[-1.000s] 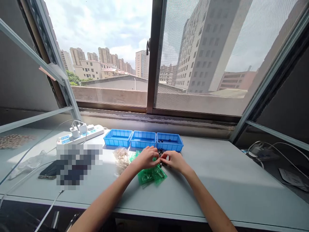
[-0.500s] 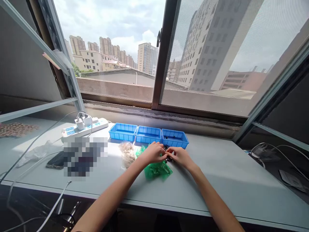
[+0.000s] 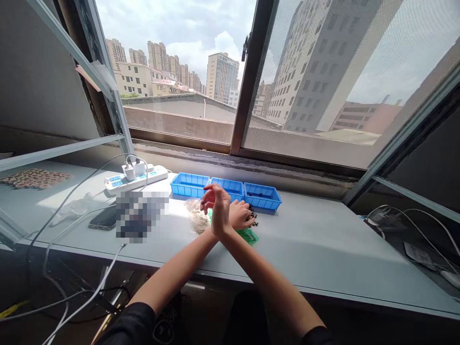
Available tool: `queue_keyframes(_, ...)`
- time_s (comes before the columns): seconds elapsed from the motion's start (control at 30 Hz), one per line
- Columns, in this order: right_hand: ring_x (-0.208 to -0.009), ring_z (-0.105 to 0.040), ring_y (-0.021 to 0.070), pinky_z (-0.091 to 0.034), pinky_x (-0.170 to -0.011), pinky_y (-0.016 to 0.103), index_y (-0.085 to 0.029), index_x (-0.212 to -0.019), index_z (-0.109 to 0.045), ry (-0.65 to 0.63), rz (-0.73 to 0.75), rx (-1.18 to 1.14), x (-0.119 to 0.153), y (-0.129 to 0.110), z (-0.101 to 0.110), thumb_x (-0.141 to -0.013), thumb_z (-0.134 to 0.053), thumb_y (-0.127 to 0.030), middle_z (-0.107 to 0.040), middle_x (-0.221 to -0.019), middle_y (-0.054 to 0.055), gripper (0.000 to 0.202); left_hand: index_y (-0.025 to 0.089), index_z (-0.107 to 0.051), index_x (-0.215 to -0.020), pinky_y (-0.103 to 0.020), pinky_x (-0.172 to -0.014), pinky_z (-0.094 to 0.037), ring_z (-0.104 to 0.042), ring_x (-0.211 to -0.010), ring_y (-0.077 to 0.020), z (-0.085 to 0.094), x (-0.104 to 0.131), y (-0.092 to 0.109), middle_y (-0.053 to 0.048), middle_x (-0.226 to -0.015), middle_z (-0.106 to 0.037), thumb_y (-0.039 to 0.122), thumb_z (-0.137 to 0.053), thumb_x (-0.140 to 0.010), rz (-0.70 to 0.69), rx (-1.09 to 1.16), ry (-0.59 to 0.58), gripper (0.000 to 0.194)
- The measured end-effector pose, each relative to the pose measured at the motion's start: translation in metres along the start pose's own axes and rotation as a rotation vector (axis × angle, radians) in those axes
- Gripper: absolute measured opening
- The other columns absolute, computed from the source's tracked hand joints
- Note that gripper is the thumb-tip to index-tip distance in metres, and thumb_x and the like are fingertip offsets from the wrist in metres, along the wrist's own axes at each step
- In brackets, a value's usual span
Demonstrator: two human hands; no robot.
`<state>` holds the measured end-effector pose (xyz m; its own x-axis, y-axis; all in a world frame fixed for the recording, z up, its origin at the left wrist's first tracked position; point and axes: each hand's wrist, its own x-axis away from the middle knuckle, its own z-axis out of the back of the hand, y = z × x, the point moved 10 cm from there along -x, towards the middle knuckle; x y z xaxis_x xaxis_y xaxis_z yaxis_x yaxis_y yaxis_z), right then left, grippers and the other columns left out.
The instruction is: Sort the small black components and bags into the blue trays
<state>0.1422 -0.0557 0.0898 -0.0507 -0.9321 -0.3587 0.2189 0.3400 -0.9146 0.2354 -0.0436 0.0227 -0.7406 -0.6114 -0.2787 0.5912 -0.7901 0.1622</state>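
Note:
My forearms cross, the right one over the left. My right hand [image 3: 218, 205] is raised in front of the middle blue tray [image 3: 236, 190], fingers bent; whatever they hold is hidden. Below and behind it, my left hand [image 3: 240, 215] lies low with fingers apart, its fingertips at a pile of small black parts [image 3: 254, 216]. A green plastic bag [image 3: 249, 235] lies partly under my left hand. Left of my hands is a clear bag of light-coloured pieces [image 3: 197, 216], partly covered by my right arm and hand.
A left blue tray [image 3: 189, 191] and a right blue tray [image 3: 263, 202] with a few dark bits flank the middle one. A white power strip [image 3: 136, 180], cables, a phone [image 3: 103, 218] and crumpled plastic [image 3: 74, 208] are on the left. The window stands behind the table [image 3: 316, 249].
My hands have parted. The right hand has risen and crossed leftward over my left wrist, while the left stays near the black parts. The whole view has shifted slightly.

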Motion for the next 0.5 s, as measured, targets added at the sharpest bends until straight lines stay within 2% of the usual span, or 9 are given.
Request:
queue_keyframes(0.03, -0.044, -0.050, 0.0108, -0.036, -0.040, 0.021, -0.020, -0.082, -0.050, 0.011, -0.014, -0.079, 0.001, -0.004, -0.016, -0.091, -0.013, -0.037, -0.053, -0.056, -0.001, 0.041, 0.015, -0.061, -0.064, -0.033, -0.078, -0.037, -0.052, -0.086, -0.0210, -0.002, 0.000, 0.005, -0.005, -0.077, -0.057, 0.032, -0.053, -0.085, -0.035, -0.024, -0.017, 0.028)
queue_keyframes(0.1, -0.039, -0.047, 0.0096, -0.032, -0.036, 0.020, -0.019, -0.075, -0.051, -0.008, -0.076, -0.463, 0.005, -0.004, -0.047, -0.086, -0.028, -0.041, -0.050, -0.049, -0.004, 0.033, 0.015, -0.062, -0.064, -0.033, -0.078, -0.036, -0.052, -0.085, -0.0203, -0.005, 0.001, 0.012, -0.005, -0.077, -0.058, 0.034, -0.053, -0.086, -0.092, -0.079, -0.040, 0.030)
queue_keyframes(0.13, -0.036, -0.044, 0.0088, -0.029, -0.034, 0.019, -0.019, -0.072, -0.051, -0.032, -0.098, -0.582, 0.007, -0.004, -0.062, -0.082, -0.035, -0.043, -0.048, -0.046, -0.005, 0.031, 0.015, -0.062, -0.064, -0.033, -0.077, -0.036, -0.052, -0.084, -0.0199, -0.006, 0.002, 0.013, -0.005, -0.077, -0.058, 0.035, -0.052, -0.086, -0.106, -0.103, -0.044, 0.031)
queue_keyframes(0.2, -0.032, -0.041, 0.0078, -0.025, -0.032, 0.018, -0.019, -0.070, -0.052, -0.084, -0.168, -0.712, 0.012, 0.001, -0.089, -0.078, -0.043, -0.045, -0.048, -0.043, -0.006, 0.028, 0.016, -0.063, -0.063, -0.032, -0.074, -0.036, -0.051, -0.081, -0.0189, -0.004, 0.002, 0.014, -0.005, -0.075, -0.057, 0.037, -0.051, -0.086, -0.107, -0.123, -0.042, 0.034)
queue_keyframes(0.3, -0.029, -0.039, 0.0074, -0.022, -0.030, 0.018, -0.019, -0.069, -0.053, -0.162, -0.310, -0.798, 0.020, 0.014, -0.119, -0.078, -0.042, -0.047, -0.048, -0.042, -0.005, 0.031, 0.016, -0.063, -0.062, -0.032, -0.071, -0.035, -0.050, -0.076, -0.0178, -0.001, 0.003, 0.012, -0.004, -0.071, -0.057, 0.041, -0.050, -0.087, -0.100, -0.126, -0.023, 0.038)
queue_keyframes(0.37, -0.029, -0.039, 0.0074, -0.023, -0.030, 0.019, -0.019, -0.069, -0.054, -0.236, -0.257, -0.791, 0.021, 0.010, -0.126, -0.076, -0.045, -0.051, -0.050, -0.043, -0.005, 0.033, 0.016, -0.064, -0.061, -0.032, -0.071, -0.034, -0.050, -0.074, -0.0174, 0.000, 0.003, 0.011, -0.004, -0.071, -0.056, 0.042, -0.048, -0.088, -0.114, -0.130, -0.008, 0.040)
queue_keyframes(0.5, -0.031, -0.039, 0.0058, -0.024, -0.032, 0.018, -0.018, -0.066, -0.056, -0.330, -0.074, -0.650, 0.013, 0.002, -0.112, -0.069, -0.052, -0.059, -0.048, -0.043, -0.006, 0.041, 0.016, -0.063, -0.061, -0.031, -0.072, -0.035, -0.049, -0.074, -0.0164, 0.003, 0.004, 0.015, -0.004, -0.072, -0.054, 0.040, -0.046, -0.090, -0.194, -0.153, 0.021, 0.042)
